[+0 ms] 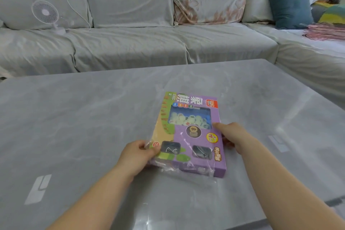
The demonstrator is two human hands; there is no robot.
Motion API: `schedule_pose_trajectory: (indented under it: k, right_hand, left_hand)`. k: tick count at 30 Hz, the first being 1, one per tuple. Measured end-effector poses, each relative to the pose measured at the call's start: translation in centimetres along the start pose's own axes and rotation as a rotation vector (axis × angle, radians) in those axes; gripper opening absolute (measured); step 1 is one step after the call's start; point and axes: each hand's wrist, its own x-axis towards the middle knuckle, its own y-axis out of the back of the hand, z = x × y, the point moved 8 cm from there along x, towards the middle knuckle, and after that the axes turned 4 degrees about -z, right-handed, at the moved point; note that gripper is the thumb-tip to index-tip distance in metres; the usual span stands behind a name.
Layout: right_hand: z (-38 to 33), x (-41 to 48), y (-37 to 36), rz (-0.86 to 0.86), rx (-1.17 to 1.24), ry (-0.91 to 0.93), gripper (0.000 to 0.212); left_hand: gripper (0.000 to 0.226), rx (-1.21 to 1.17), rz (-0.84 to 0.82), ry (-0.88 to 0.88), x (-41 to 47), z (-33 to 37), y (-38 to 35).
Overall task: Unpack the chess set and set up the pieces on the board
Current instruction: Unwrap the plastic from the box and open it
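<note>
Purple chess box point(188, 132) — windowed, plastic-wrapped.

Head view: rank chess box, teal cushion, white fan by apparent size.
1. chess box: largest in frame, but nearest the camera.
2. teal cushion.
3. white fan: smallest. It and the cushion both sit far back on the sofa.

Purple-and-green chess box point(194, 136), grey marbled table point(93, 117), pale grey sofa point(130, 24), teal cushion point(290, 8).
</note>
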Motion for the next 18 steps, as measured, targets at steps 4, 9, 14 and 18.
schedule_pose_trajectory:
  k: [4,9,14,18]
  right_hand:
    - [0.1,-0.5,-1.2,-0.053,0.026,0.058,0.011]
    - [0.5,-1.7,-2.0,-0.106,0.179,0.219,0.039]
    - [0.8,-2.1,-2.6,-0.119,0.349,0.166,0.049]
    - [1.8,-2.1,-1.8,-0.074,0.407,0.135,0.050]
  left_hand:
    - [0.018,-0.043,0.155,-0.025,0.1,-0.3,0.8]
    - [0.030,-0.094,0.215,-0.084,-1.2,-0.6,1.6]
    - [0.033,-0.038,0.200,-0.075,-1.6,-1.0,2.0]
    - [0.031,0.007,0.236,-0.055,-1.5,-1.3,3.6]
